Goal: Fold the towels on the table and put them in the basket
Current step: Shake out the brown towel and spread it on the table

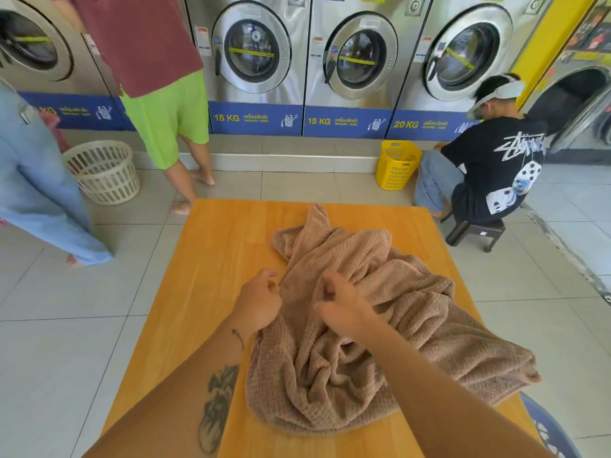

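Crumpled towel [363,325] under both hands' fingers [330,285]

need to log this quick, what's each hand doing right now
Left hand: fingers curled, pinching the edge of the brown towel.
Right hand: closed on a bunch of the same towel.

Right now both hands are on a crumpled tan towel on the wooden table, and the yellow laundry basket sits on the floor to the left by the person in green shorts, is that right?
Not quite. The head view shows the yellow laundry basket on the right, beside the seated person in the black T-shirt; the basket by the green shorts is cream. The rest holds: left hand and right hand on the tan towel, on the wooden table.
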A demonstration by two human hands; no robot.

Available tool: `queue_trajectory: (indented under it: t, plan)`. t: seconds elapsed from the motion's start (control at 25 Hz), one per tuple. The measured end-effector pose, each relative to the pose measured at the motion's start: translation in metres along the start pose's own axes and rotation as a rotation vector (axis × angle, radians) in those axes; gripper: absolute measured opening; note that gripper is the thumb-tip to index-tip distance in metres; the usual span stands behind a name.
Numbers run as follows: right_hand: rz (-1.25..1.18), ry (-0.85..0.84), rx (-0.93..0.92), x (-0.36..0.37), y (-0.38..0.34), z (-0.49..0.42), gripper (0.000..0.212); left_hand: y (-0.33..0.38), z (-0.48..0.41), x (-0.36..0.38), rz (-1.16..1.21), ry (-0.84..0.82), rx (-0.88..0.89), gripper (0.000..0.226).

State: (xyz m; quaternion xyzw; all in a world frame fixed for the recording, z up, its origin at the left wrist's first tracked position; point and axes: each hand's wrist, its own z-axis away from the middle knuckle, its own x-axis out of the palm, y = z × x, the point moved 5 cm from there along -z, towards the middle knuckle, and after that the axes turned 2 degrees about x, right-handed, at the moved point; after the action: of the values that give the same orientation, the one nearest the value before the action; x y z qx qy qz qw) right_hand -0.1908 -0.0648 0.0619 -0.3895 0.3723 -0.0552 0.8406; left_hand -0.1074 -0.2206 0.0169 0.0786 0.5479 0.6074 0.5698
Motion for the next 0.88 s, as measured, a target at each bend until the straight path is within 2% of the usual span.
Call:
queue_trajectory:
  t: [0.04, 0.16, 0.24, 0.32, 0.44, 0.52, 0.6, 0.68, 0.76, 0.84, 0.88]
  plan:
    - [-0.011, -0.018, -0.003, 0.013, 0.006, 0.002, 0.028, 0.001, -0.004, 0.008, 0.048, -0.06, -0.024, 0.051]
    - [0.165, -0.046, 0.006, 0.032, 0.028, 0.012, 0.059, 0.008, -0.008, 0.024, 0.09, -0.168, -0.041, 0.066]
    - [0.247, 0.001, 0.018, 0.022, 0.035, 0.011, 0.068, 0.012, 0.0, 0.024, 0.099, -0.175, 0.002, 0.057]
    - [0.288, 0.044, 0.028, 0.011, 0.029, 0.01, 0.07, 0.007, 0.013, 0.009, 0.146, -0.112, 0.066, 0.038]
    - [0.346, 0.183, -0.017, 0.004, -0.001, 0.008, 0.07, -0.01, 0.034, -0.036, 0.369, 0.051, 0.11, 0.016]
    - [0.44, 0.246, -0.068, 0.01, -0.025, 0.005, 0.065, -0.025, 0.047, -0.082, 0.507, 0.298, 0.127, 0.02]
    - [0.556, 0.147, -0.112, 0.028, -0.042, 0.004, 0.057, -0.041, 0.065, -0.134, 0.521, 0.673, 0.132, 0.022]
    - [0.606, -0.022, -0.129, 0.05, -0.048, 0.004, 0.047, -0.068, 0.083, -0.171, 0.422, 0.911, 0.082, 0.023]
    - [0.503, -0.144, -0.161, 0.07, -0.051, 0.006, 0.036, -0.105, 0.095, -0.186, 0.292, 0.953, -0.013, 0.026]
    - [0.382, -0.224, -0.149, 0.085, -0.056, 0.009, 0.029, -0.142, 0.106, -0.186, 0.172, 0.915, -0.115, 0.025]
    - [0.396, -0.274, -0.123, 0.091, -0.06, 0.01, 0.027, -0.159, 0.11, -0.185, 0.104, 0.867, -0.168, 0.023]
